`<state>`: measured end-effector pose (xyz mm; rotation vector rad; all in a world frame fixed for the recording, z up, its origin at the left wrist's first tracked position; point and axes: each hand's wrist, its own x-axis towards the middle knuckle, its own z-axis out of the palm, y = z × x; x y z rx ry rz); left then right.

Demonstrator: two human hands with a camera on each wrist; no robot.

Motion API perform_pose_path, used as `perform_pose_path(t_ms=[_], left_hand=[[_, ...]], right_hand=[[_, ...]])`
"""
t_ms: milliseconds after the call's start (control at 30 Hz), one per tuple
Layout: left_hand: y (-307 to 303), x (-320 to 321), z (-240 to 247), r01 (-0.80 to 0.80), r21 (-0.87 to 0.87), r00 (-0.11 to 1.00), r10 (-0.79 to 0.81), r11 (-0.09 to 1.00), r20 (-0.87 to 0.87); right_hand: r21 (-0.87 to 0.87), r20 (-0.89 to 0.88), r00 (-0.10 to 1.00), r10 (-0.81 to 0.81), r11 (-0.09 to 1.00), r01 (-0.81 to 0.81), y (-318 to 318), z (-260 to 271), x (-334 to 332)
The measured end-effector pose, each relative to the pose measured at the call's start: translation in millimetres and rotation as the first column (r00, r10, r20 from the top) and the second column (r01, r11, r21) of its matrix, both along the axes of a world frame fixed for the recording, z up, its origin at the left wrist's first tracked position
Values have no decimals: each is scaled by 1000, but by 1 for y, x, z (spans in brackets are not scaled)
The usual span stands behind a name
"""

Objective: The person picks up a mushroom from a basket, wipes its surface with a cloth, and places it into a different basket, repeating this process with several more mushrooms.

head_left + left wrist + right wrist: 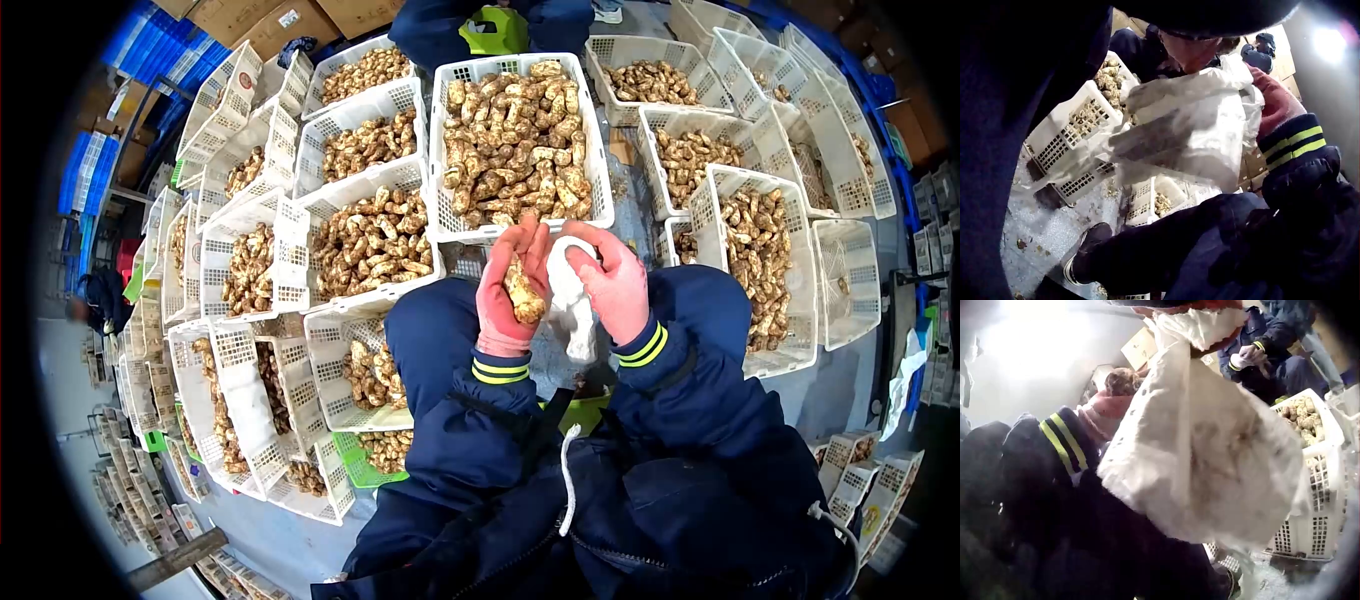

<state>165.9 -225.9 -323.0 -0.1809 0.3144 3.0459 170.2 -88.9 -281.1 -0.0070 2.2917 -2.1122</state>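
Observation:
My left hand [494,305], in a pink glove, holds a stout brown-and-white mushroom [523,292] against its palm and fingers. Beside it, my right hand [618,285], gloved in pink too, grips a white cloth [568,270] between thumb and fingers. The cloth hangs down between my knees, close to the mushroom. In the left wrist view the cloth [1191,125] covers much of the work; brown smudges mark the cloth [1222,444] in the right wrist view. Just past my hands stands a white basket [438,215] heaped with similar mushrooms.
Several white baskets with mushrooms stand at my left, among them a full basket [432,268], and more at my right, such as a tilted basket [708,215]. Another person sits opposite, with a green object [495,30] between the legs. Cardboard boxes [275,25] stand behind.

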Motion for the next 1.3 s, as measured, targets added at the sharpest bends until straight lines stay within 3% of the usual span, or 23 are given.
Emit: perform_pose_path(t_ms=[100,167,333,400,433,500,567,600,667,700,767,800,867,900,933,967,1067,1133,1167,1200,1267,1300], left_hand=[[-2,1,0,34,-124,999,-29,992,41],[-2,1,-4,25,-246,999,-18,969,30],[-1,1,-5,10,-240,1000,-14,971,-13],[1,-1,-6,25,-235,999,-31,972,-22],[2,2,1,30,-184,999,-22,982,48],[2,2,4,62,-133,996,-53,989,71],[0,2,-1,140,-124,980,-120,982,157],[-1,3,-5,200,-252,978,-177,947,111],[0,8,-12,319,-398,948,-295,860,120],[0,10,-3,319,-398,948,-296,860,121],[1,13,17,93,-871,914,-388,483,-118],[1,13,18,94,-869,912,-392,485,-120],[3,12,13,-28,-923,866,-451,384,-214],[3,11,8,-30,-923,866,-451,385,-217],[4,11,2,225,-723,924,-378,653,-54],[3,11,-3,381,-381,924,-357,843,133],[3,11,0,302,-499,953,-263,812,148],[2,9,-4,315,-478,949,-284,820,139],[0,8,-7,369,-429,929,-329,825,169],[-1,7,-5,420,-377,907,-372,826,196],[2,8,-3,335,-268,942,-329,903,69],[2,6,0,285,-170,958,-272,943,92]], right_hand=[[210,-299,954,4,976,61,-10,9,9],[218,-356,934,44,975,37,-20,17,17],[210,-343,932,120,977,-48,-18,14,19],[80,-187,982,-14,996,29,-13,3,12],[-116,-85,993,-79,991,69,-8,1,6],[-475,46,993,-108,872,117,6,-3,-6],[-717,118,993,-7,691,90,26,-11,-18],[-689,194,981,-21,709,151,28,-1,-19],[-763,197,980,28,632,135,30,-1,-20],[-763,198,980,28,632,136,30,-4,-21],[-682,100,991,-92,719,136,26,-15,-25],[-526,26,979,-202,830,185,23,-20,-28],[-314,-63,991,-115,945,89,25,-40,-27],[45,-199,976,-82,995,93,15,-16,-20],[4,-160,987,-3,1000,4,8,-23,-18],[8,-179,983,30,1000,-29,1,-30,-13],[-24,-147,982,123,992,-128,-6,-34,-10],[75,-126,982,143,988,-135,-9,-26,-10],[-162,91,986,141,979,-125,-6,-21,-8],[-104,-26,997,73,992,-75,-5,-22,-12],[-415,160,987,-22,906,88,3,-23,-16],[-269,159,983,-88,954,129,10,-16,-18]])
